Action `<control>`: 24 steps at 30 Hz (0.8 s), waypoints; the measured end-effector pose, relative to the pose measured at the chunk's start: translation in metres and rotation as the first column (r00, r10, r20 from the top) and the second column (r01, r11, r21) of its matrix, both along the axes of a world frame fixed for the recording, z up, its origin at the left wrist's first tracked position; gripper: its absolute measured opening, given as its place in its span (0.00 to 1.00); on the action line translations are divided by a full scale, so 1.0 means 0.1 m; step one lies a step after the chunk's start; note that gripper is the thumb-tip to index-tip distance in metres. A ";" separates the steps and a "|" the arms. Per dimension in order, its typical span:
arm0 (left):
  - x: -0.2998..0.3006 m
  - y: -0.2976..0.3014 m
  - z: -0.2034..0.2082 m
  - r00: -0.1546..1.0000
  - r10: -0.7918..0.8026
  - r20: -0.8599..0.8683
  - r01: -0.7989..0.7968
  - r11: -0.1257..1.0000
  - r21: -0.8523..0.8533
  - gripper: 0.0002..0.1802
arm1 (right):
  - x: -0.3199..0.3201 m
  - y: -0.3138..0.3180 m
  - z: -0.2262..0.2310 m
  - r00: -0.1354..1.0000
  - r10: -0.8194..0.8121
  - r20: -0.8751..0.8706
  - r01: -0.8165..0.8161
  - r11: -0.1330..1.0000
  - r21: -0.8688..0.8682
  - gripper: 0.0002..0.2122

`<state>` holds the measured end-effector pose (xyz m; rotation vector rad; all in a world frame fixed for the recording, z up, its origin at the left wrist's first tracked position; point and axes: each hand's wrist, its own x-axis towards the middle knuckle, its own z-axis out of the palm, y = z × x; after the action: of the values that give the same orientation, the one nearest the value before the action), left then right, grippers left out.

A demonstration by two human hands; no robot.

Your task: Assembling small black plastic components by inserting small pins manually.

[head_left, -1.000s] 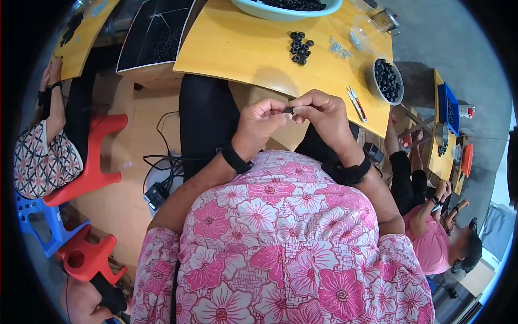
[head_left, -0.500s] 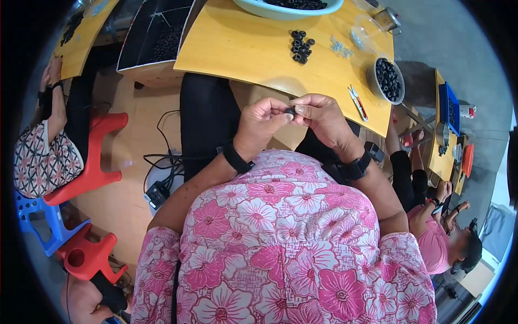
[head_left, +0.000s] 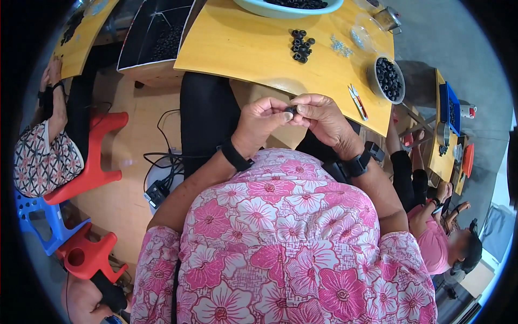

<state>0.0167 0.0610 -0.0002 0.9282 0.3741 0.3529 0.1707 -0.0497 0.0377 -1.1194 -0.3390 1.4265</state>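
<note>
Between the fingertips of both hands is a small black ring-like part [head_left: 291, 109], held just off the near edge of the yellow table [head_left: 243, 48]. My left hand [head_left: 261, 120] pinches it from the left with thumb and fingers. From the right, my right hand [head_left: 322, 119] grips it, thumb against it, and partly hides it. On the table ahead lies a cluster of similar black parts [head_left: 301, 46]. Small clear pieces [head_left: 340, 47] are scattered to its right. A pair of thread snips [head_left: 358, 102] with red handles rests near the right edge.
A clear tub [head_left: 400, 97] of black parts stands at the table's right edge. At the far edge sits a pale blue basin [head_left: 286, 13], also holding black parts. A metal mug [head_left: 387, 19] is at the far right. Left are a black-lined box [head_left: 135, 51] and a red stool [head_left: 97, 156] with a seated person.
Both hands keep their pinch on the black part. It has shifted or turned very slightly between the fingertips; the things on the table have not moved.
</note>
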 end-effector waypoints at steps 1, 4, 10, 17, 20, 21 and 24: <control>0.00 0.00 0.00 1.000 -0.012 -0.002 0.012 1.000 -0.025 0.05 | 0.00 -0.01 -0.02 1.000 -0.012 -0.027 0.012 1.000 0.014 0.10; 0.00 0.01 0.02 1.000 -0.022 0.013 0.022 1.000 -0.011 0.05 | 0.02 -0.02 -0.06 0.998 -0.008 -0.068 0.010 0.999 0.043 0.10; 0.00 0.01 0.02 1.000 0.005 0.031 -0.007 0.998 0.063 0.05 | 0.03 -0.02 -0.05 0.995 0.005 -0.096 -0.002 1.000 0.030 0.09; 0.01 0.01 -0.01 1.000 0.017 0.014 -0.018 0.995 0.095 0.06 | 0.03 -0.01 -0.04 1.000 -0.007 0.002 0.007 1.000 0.021 0.07; 0.02 0.00 -0.02 0.999 0.035 0.027 -0.036 0.999 0.029 0.06 | -0.02 0.00 0.00 0.994 -0.052 0.100 0.051 0.999 0.010 0.07; 0.02 0.00 -0.04 0.999 0.037 0.020 -0.037 0.999 0.018 0.06 | -0.03 0.01 -0.01 0.994 -0.051 0.100 0.051 0.999 0.009 0.07; 0.02 0.00 -0.04 0.999 0.036 0.013 -0.037 0.999 0.012 0.07 | -0.04 0.01 -0.02 0.991 -0.073 0.111 0.070 0.997 0.026 0.05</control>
<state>0.0189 0.0606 -0.0042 0.9314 0.3778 0.3947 0.1662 -0.0489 0.0362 -1.1856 -0.3892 1.2970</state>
